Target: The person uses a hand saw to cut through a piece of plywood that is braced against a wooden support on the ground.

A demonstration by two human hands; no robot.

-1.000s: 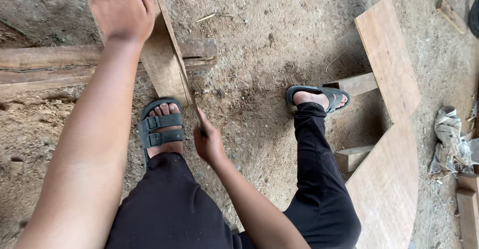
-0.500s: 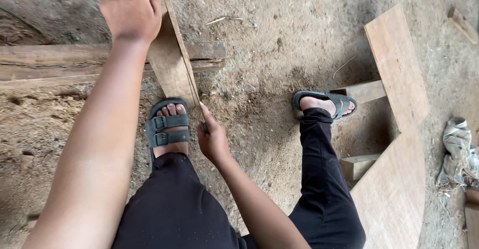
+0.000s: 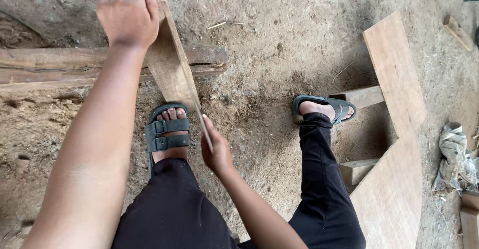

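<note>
At ten o'clock the left hand (image 3: 128, 17) clamps the top end of a thin, flat brown wooden board (image 3: 172, 69) standing on edge over the dirt floor (image 3: 269, 44). Just below centre, the right hand (image 3: 215, 152) pinches its lower edge. At three o'clock lie wide wooden planks (image 3: 394, 74).

Bare dirt floor, strewn with wood

The dirt floor (image 3: 259, 129) (dusty, flecked with chips) carries a weathered beam (image 3: 60, 64) at left, two wide planks (image 3: 394, 69) at right, a crumpled rag (image 3: 454, 154) beyond them, and two sandalled feet (image 3: 167, 129).
</note>
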